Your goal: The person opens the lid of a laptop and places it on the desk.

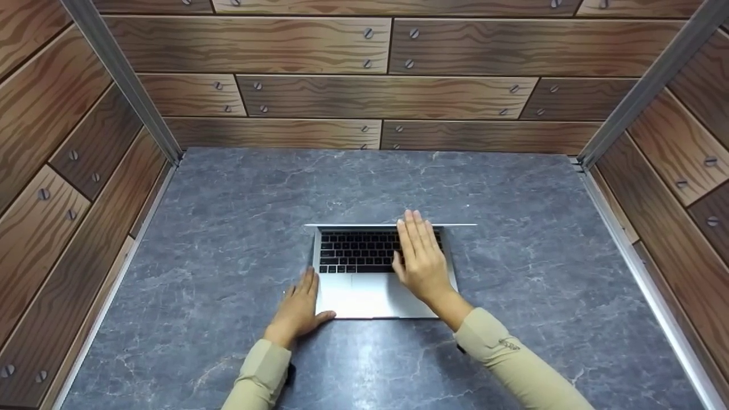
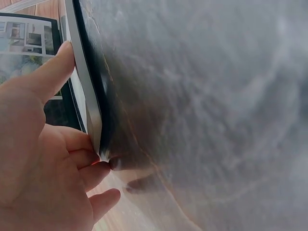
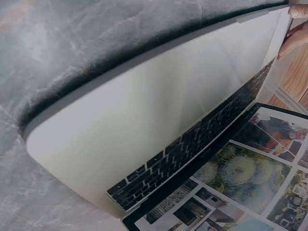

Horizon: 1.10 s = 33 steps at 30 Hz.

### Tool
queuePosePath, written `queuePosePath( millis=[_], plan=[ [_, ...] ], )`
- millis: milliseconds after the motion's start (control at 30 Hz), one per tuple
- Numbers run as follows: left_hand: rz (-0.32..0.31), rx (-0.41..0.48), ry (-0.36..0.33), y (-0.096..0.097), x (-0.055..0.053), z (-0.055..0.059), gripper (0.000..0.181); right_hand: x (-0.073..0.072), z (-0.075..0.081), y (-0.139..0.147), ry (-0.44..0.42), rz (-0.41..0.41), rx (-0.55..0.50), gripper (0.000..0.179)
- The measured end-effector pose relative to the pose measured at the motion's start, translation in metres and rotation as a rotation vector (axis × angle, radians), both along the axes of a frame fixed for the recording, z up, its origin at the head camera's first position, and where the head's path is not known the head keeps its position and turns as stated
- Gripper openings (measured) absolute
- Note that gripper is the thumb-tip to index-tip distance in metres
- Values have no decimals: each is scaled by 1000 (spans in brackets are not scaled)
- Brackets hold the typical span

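An open laptop (image 1: 364,296) with a silver body and black keys lies on the table, its lid (image 1: 353,225) seen nearly edge-on in the head view. My left hand (image 1: 299,307) holds the front left corner, the fingers along the side and the thumb at the front edge; the left wrist view shows this hand (image 2: 43,144) against the laptop's edge (image 2: 86,82). My right hand (image 1: 421,259) reaches over the keyboard, its straight fingers overlapping the lid's top edge. In the right wrist view the screen (image 3: 240,168) displays a collage of pictures.
The table (image 1: 228,228) has a grey marble-look surface. Wood-patterned panels (image 1: 319,94) stand at the back and both sides, with metal rails (image 1: 655,267) along the edges.
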State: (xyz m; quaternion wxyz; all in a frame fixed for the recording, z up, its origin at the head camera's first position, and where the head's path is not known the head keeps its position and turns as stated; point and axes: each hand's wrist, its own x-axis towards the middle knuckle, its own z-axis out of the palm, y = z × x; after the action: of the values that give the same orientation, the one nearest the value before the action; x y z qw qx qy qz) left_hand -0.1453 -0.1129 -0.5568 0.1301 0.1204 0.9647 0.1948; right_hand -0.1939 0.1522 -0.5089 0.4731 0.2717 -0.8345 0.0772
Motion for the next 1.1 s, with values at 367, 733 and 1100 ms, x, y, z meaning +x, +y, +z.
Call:
queuePosePath(
  millis=[367, 733, 1100],
  plan=[
    [9, 7, -13, 1, 2, -1, 95, -3, 9, -3, -57, -9, 7, 56],
    [0, 12, 0, 2, 0, 2, 93, -6, 13, -3, -93, -20, 17, 71],
    [9, 31, 0, 2, 0, 0, 94, -12, 17, -2, -102, -30, 32, 76]
  ],
)
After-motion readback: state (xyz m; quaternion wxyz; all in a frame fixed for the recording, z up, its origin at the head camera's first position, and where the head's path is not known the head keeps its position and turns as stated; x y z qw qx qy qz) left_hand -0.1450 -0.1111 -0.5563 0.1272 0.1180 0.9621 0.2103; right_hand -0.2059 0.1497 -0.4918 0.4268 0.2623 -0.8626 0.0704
